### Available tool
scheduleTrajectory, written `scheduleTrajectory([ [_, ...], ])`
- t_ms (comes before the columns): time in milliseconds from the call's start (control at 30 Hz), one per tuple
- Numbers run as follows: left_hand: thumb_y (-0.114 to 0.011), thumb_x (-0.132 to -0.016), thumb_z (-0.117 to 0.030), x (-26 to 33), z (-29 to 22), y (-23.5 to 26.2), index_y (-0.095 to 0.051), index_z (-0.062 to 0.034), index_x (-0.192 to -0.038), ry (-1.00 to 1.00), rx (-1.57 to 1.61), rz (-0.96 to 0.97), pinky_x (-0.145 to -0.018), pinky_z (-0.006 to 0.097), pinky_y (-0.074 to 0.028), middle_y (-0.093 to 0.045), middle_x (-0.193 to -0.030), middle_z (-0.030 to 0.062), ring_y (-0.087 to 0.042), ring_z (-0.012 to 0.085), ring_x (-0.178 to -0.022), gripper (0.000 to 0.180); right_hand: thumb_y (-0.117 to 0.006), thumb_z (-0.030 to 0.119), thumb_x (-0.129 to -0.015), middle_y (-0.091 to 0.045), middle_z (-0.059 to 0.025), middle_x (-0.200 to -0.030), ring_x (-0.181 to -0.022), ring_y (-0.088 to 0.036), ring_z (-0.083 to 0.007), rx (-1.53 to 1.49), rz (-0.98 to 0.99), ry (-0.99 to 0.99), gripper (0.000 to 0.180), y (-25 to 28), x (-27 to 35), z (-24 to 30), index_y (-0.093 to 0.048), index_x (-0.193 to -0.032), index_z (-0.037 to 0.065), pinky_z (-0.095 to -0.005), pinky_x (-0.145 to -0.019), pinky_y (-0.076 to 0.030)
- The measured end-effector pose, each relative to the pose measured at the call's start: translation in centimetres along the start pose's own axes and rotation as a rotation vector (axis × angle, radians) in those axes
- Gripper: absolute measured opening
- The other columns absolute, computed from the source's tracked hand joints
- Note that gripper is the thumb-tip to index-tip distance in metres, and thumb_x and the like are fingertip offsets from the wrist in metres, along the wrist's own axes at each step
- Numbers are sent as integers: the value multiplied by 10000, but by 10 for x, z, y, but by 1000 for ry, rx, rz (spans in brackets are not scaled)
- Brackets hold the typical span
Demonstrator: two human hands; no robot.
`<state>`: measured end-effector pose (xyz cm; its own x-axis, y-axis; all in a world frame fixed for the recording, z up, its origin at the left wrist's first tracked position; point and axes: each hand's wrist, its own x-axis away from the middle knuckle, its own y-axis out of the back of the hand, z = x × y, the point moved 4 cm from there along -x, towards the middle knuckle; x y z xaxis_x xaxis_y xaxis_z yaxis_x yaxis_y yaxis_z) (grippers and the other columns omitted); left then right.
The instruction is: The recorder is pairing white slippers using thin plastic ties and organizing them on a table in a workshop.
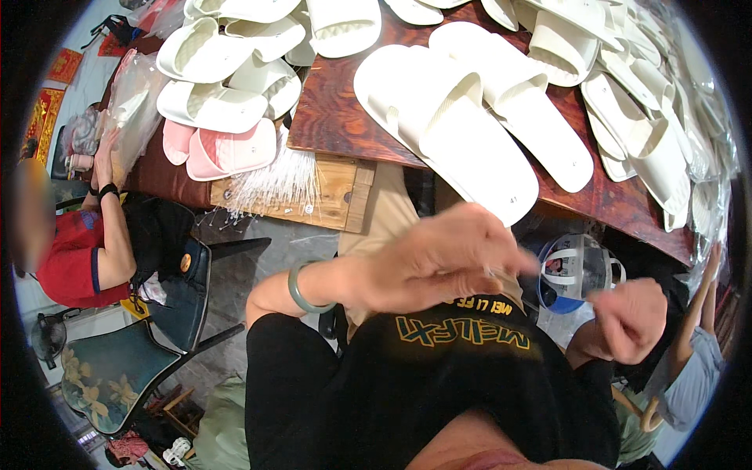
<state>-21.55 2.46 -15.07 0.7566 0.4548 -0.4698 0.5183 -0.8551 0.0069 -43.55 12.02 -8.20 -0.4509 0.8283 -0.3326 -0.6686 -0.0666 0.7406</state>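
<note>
White slippers [470, 168] lie before us as a pair at the near edge of the worktop [337, 94], heel ends toward us; the left one's heel juts past the edge. The worktop is dark red-brown wood, and on it we see heaps of loose slippers [207, 59], far left and right, the right heap partly in clear plastic. To our left, a co-worker [74, 254] in red has a hand at a clear bag [133, 102]. Nearer, on the left, is a dark green chair [117, 380] with a flower pattern. A pale wooden box [337, 215] sits below the worktop's left corner, and a clear tub [576, 282] with white handles and some blue is below, to the right. Our left hand [439, 254] is just beside the overhanging heel, its grip blurred with fingers bunched; we cannot tell whether they pinch anything. Our right hand [630, 317], also blurred, is curled inward near the tub; its hold we cannot tell. Two pink slippers [235, 149] rest far left of the box, thin white ties [278, 180] lie across it, and a green bangle [299, 288] rings our left wrist.
</note>
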Motion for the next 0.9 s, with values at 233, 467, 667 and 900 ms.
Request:
scheduleTrajectory([
  [233,-489,-936,-249,-13,13,132,-575,17,-1135,196,-427,-707,-772,242,-427,-610,-978,53,-529,96,-907,343,-617,-24,-745,-537,-110,-617,-492,-512,-213,266,-290,-228,190,-42,-59,-41,-640,-931,-1,-298,-480,-394],
  [467,-530,-906,-252,-23,69,203,-601,6,-1097,490,-608,-471,-731,226,-435,-635,-901,38,-559,90,-840,330,-612,-14,-778,-573,-130,-685,-531,-536,-229,365,-159,-128,175,-58,-80,-60,-621,-953,-11,-308,-494,-413],
  [667,-530,-887,-238,-24,83,199,-619,35,-1014,372,-839,-434,-779,256,-452,-662,-900,83,-590,131,-847,314,-624,17,-743,-552,-102,-645,-566,-564,-278,483,-101,-106,179,-61,-89,-66,-607,-919,43,-368,-493,-429],
  [900,-460,-920,-249,-17,85,205,-627,38,-972,333,-797,-665,-726,267,-450,-652,-855,95,-574,143,-784,336,-604,61,-696,-528,-58,-624,-577,-579,-230,604,-130,94,300,-95,-140,-94,-560,-993,62,-335,-485,-448],
])
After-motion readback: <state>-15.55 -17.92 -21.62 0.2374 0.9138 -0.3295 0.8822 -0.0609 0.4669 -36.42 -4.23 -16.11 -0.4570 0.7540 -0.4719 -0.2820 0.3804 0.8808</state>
